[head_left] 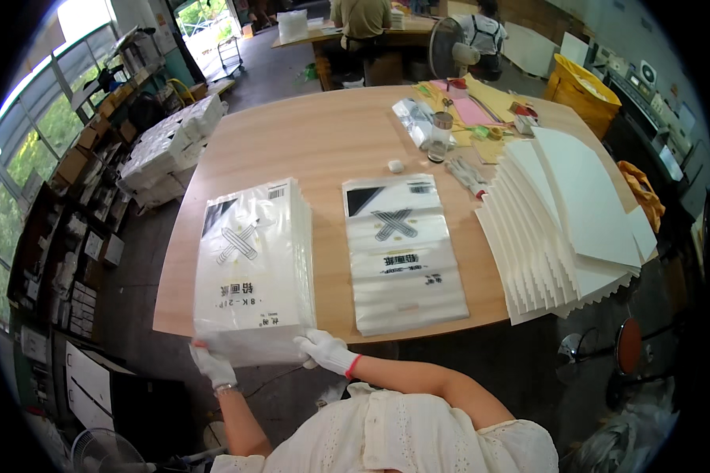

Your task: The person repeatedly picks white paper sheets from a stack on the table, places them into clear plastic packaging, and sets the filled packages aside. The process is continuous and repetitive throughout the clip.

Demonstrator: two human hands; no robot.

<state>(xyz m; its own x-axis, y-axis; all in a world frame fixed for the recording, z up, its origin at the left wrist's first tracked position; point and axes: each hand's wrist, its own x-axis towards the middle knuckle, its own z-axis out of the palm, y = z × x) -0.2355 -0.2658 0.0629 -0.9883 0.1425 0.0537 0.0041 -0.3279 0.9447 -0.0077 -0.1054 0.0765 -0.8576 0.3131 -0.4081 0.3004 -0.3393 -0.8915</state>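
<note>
A thick stack of white drawing paper packed in clear printed plastic bags lies at the left of the table, its near end reaching past the front edge. Both my hands wear white gloves. At the near left corner my left hand is closed on the top bag's loose clear end. My right hand grips the same plastic at the near right corner, fingers partly hidden. To the right of the stack lies a flat pile of printed plastic bags, touched by neither hand.
Fanned white paper sheets cover the table's right side. Farther back are a glass jar, a spare glove, tape rolls and coloured papers. White wrapped bundles stand left of the table. Two people sit beyond, near a fan.
</note>
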